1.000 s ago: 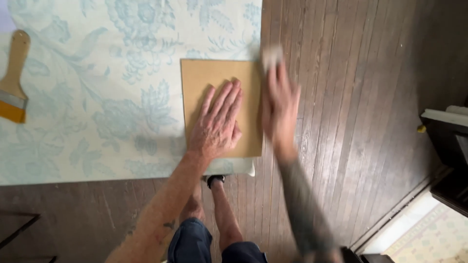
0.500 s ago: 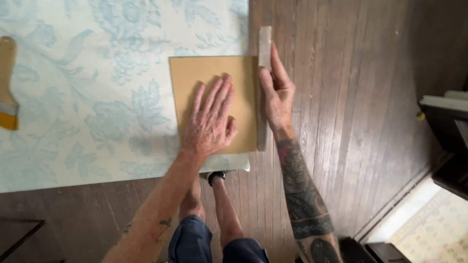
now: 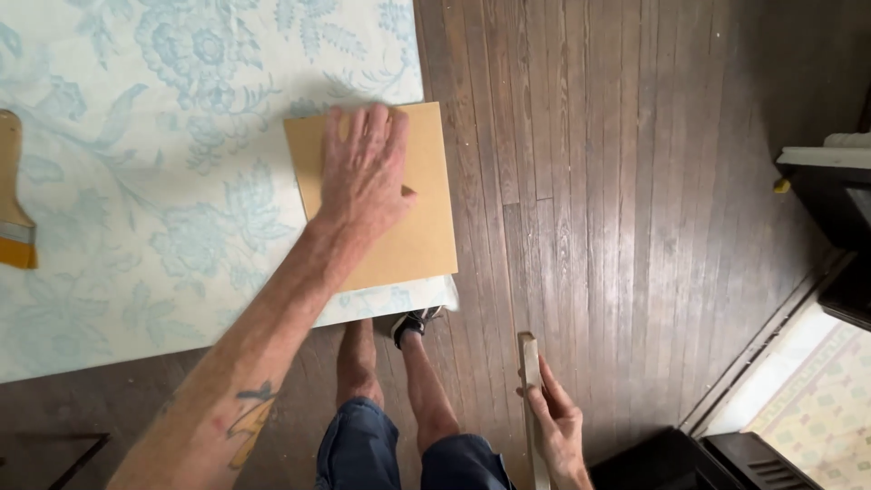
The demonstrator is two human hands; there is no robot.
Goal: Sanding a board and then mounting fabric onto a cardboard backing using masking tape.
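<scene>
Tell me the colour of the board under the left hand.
Plain tan board, seen in the head view.

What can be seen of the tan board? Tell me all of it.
The tan board is a flat, thin, roughly square sheet, plain and matte like hardboard or card. It lies flat on the floral paper at that sheet's right end, its right edge about level with the paper's edge over the dark wood floor. The left hand presses flat on its upper left part, fingers spread. The right hand is away from it, holding a narrow strip.

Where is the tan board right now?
In the head view, the tan board lies upper centre on the floral paper's right edge, under the left hand.
</scene>
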